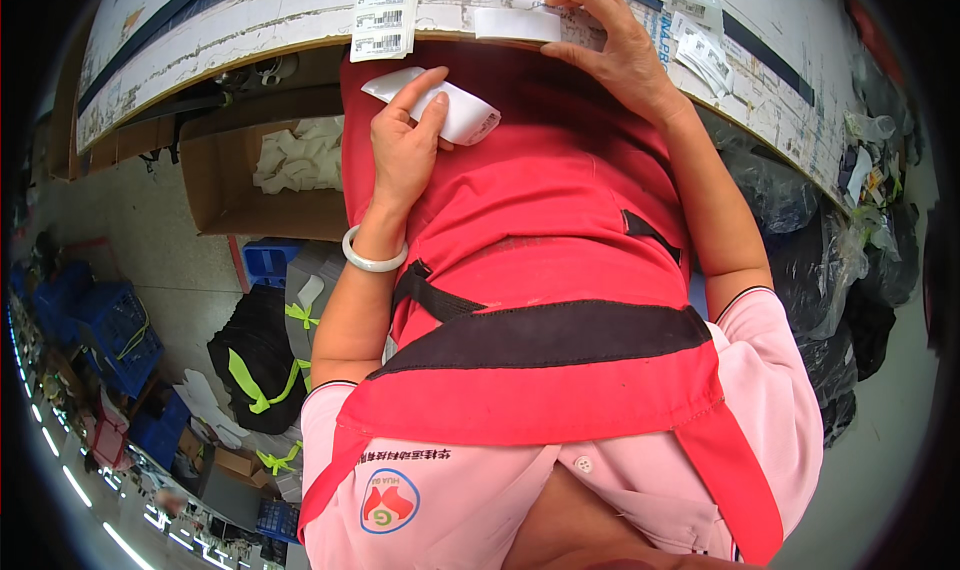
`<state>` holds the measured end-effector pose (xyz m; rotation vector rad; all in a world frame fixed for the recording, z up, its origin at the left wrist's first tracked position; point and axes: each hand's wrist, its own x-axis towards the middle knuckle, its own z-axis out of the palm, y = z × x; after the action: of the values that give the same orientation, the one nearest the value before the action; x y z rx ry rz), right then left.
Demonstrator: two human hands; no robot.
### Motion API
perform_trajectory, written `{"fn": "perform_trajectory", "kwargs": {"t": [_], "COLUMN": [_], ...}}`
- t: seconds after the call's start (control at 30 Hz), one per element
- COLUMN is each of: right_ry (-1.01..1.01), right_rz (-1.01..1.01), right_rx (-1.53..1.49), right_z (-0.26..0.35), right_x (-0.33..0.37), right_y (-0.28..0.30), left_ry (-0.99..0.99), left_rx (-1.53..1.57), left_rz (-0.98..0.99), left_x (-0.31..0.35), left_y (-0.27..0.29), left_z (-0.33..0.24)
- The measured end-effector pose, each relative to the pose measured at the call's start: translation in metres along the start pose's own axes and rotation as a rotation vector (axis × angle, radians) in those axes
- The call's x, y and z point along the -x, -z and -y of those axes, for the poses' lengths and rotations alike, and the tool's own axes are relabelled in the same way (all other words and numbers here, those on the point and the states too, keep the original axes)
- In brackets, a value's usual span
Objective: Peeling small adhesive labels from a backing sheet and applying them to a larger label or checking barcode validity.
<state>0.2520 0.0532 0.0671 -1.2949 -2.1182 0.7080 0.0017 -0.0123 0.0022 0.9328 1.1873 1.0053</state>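
Observation:
My left hand (408, 142) is closed around a curled bundle of white labels (465, 116), held over the red apron just off the table's edge. Small dark print shows at the bundle's lower right end. Up at the table edge, my right hand (622, 55) has its thumb and fingers apart. Just left of its fingers lies a blank white slip (517, 26). Further left, a stack of printed label strips (383, 15) hangs slightly over the edge.
The worn white table (290, 15) runs across the top. More white labels (703, 58) lie to the right. Under the table at left sits a cardboard box (215, 195) with pale pieces inside. Blue crates (118, 335) and a black bundle (258, 355) are on the left; plastic bags (800, 240) on the right.

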Motion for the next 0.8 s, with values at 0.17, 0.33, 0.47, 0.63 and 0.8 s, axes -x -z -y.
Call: {"fn": "perform_trajectory", "kwargs": {"t": [0.17, 0.33, 0.47, 0.63, 0.8], "right_ry": [0.021, 0.109, 0.412, 0.096, 0.079], "right_rz": [-0.008, -0.089, -0.294, -0.131, -0.118], "right_rx": [0.047, 0.147, 0.107, 0.19, 0.184], "right_z": [0.004, 0.013, 0.009, 0.036, 0.035], "right_x": [0.0, -0.008, -0.016, -0.02, -0.023], "right_y": [0.0, -0.016, -0.045, -0.045, -0.045], "left_ry": [0.006, -0.006, 0.006, -0.011, -0.009], "left_rx": [-0.005, 0.003, 0.013, 0.002, 0.026], "left_rz": [0.001, 0.0, 0.005, -0.014, -0.01], "left_x": [0.0, -0.001, -0.002, -0.002, -0.002], "left_y": [-0.001, 0.0, 0.0, 0.001, 0.001], "left_z": [-0.002, 0.001, 0.002, 0.002, 0.003]}}
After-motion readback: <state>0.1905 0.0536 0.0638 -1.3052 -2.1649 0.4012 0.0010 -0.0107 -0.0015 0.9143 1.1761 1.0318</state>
